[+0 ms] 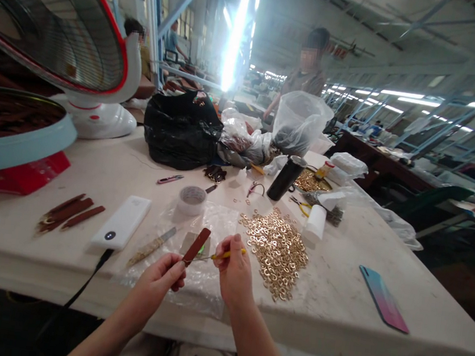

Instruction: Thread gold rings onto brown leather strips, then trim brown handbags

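Note:
My left hand [164, 272] pinches the lower end of a narrow brown leather strip [196, 246], which stands tilted up over the table's front. My right hand [233, 269] is closed round a thin yellow-handled tool [229, 253] whose tip points left toward the strip. Just right of my hands lies a heap of small gold metal rings [276, 248]. A clear plastic sheet [211, 221] lies under my hands.
A white power bank [121, 222] with a black cable, several brown strips [68, 213], a tape roll [191, 199], a black tumbler [285, 178], a black bag [181, 128], clear bags and a phone [383, 297] sit on the table [337, 281]. A fan [66, 27] stands left. A person [307, 74] stands behind.

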`<action>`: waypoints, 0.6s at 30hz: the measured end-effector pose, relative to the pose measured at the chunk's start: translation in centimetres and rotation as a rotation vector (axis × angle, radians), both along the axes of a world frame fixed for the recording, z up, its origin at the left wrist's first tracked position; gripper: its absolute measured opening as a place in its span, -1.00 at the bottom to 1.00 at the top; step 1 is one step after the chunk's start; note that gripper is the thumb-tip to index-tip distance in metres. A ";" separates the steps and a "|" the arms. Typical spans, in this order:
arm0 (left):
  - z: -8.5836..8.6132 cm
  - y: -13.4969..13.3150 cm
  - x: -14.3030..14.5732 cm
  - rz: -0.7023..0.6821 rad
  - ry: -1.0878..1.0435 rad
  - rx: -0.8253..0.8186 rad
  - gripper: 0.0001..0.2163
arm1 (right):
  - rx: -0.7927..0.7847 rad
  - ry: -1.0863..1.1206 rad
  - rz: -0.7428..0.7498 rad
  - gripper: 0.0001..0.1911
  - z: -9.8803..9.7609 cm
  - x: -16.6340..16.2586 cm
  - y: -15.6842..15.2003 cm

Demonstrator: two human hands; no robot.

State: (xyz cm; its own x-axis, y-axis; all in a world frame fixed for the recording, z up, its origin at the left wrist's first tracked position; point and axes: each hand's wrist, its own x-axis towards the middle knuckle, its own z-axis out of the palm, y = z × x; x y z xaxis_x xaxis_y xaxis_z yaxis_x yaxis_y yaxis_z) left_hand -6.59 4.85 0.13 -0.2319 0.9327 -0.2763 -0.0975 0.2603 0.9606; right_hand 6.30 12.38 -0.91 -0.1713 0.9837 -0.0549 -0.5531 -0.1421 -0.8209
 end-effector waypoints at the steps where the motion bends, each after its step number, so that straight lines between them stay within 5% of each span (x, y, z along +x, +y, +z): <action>1: 0.0 -0.1 0.0 0.006 -0.003 0.007 -0.78 | -0.022 0.031 -0.012 -0.62 0.1 0.2 0.1; 4: -0.1 -0.5 0.0 0.010 0.003 0.025 -0.81 | -0.014 0.046 -0.103 -0.63 0.5 1.2 0.1; 7: -0.1 -0.6 0.2 -0.001 0.038 0.047 -0.84 | 0.103 -0.222 -0.105 -0.66 0.6 2.0 -0.7; 12: 0.2 -0.5 0.4 -0.096 0.116 0.075 -0.82 | 0.295 -0.575 0.301 -0.69 -0.1 1.3 -2.4; 18: 0.0 -0.6 -0.3 -0.124 0.176 0.080 -0.83 | 0.186 -0.534 0.479 -0.80 0.2 0.3 -2.4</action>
State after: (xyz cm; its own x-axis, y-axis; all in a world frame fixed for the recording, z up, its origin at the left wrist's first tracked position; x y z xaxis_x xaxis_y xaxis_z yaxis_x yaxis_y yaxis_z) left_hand -6.86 4.25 0.12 -0.1523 0.9744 -0.1655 0.1017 0.1821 0.9780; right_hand 6.60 10.01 -0.75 -0.5806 0.8092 -0.0905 0.0163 -0.0996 -0.9949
